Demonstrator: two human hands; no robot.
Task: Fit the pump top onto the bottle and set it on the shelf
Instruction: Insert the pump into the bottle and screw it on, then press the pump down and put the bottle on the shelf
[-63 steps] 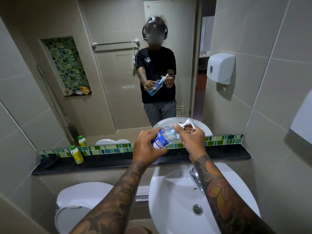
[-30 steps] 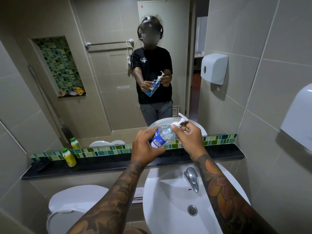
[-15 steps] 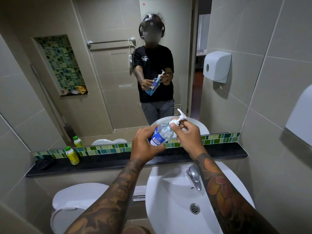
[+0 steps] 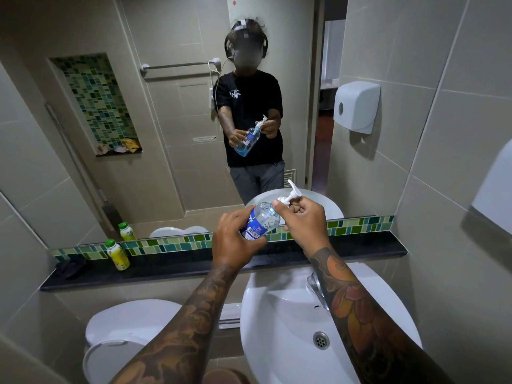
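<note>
A clear bottle point(image 4: 261, 220) with a blue label is held tilted above the black shelf point(image 4: 368, 246), its neck pointing up and to the right. My left hand point(image 4: 235, 241) wraps around its lower body. A white pump top point(image 4: 291, 193) sits at the neck, its nozzle pointing up. My right hand point(image 4: 303, 220) pinches the pump's collar between thumb and fingers. Whether the pump is fully seated on the neck is hidden by my fingers. The mirror point(image 4: 180, 112) behind the shelf reflects the same hold.
A yellow bottle with a green cap point(image 4: 117, 254) and a dark object point(image 4: 70, 267) stand on the shelf's left end. Below are a white sink point(image 4: 279, 336) with a chrome tap point(image 4: 315, 291) and a toilet point(image 4: 127, 328). A white dispenser point(image 4: 491, 187) hangs on the right wall.
The pump nozzle has turned from pointing right to pointing up, and my right hand's fingers have shifted around the collar. My left hand keeps the bottle in about the same place.
</note>
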